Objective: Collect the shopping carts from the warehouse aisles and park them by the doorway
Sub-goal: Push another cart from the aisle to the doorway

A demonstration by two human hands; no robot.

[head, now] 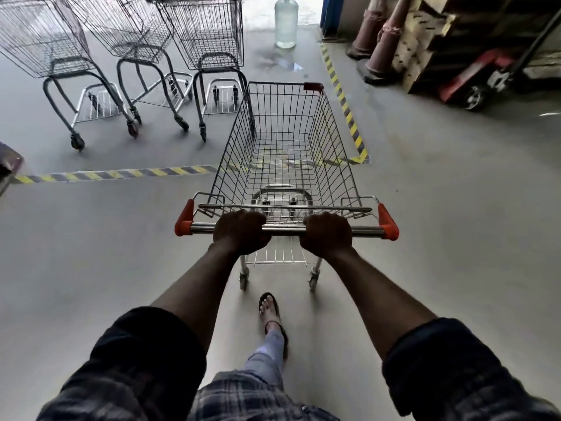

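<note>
Steel wire makes up the empty shopping cart (pixel 283 153) at the centre of the view, its nose over the yellow-and-black floor tape (pixel 115 173) and pointed toward the bright doorway (pixel 306 10) ahead. Both hands are wrapped over its handle bar (pixel 285 229). The left hand (pixel 241 233) and the right hand (pixel 327 235) sit apart on either side of the bar's middle, fingers curled round the tube. That spacing, I judge, lets the person push and steer at once. 3 parked carts (pixel 130 34) stand side by side beyond the tape to the left, the nearest 1 just beside this cart's front-left corner. The likely aim is therefore the free spot to their right, inside the taped bay. A sandalled foot (pixel 268 308) steps forward below the handle. A large water bottle (pixel 286 22) stands on the floor near the doorway, roughly in line with the cart, and may get in the way. Well apart on the right are traffic cones (pixel 381 50), stacked pallets (pixel 431 41) and a red pallet jack (pixel 473 83). The frame edge cuts off the tops of the parked carts. The cart's front wheels show only dimly through the mesh, the fingertips are tucked under the bar, and the doorway reads only as glare.
</note>
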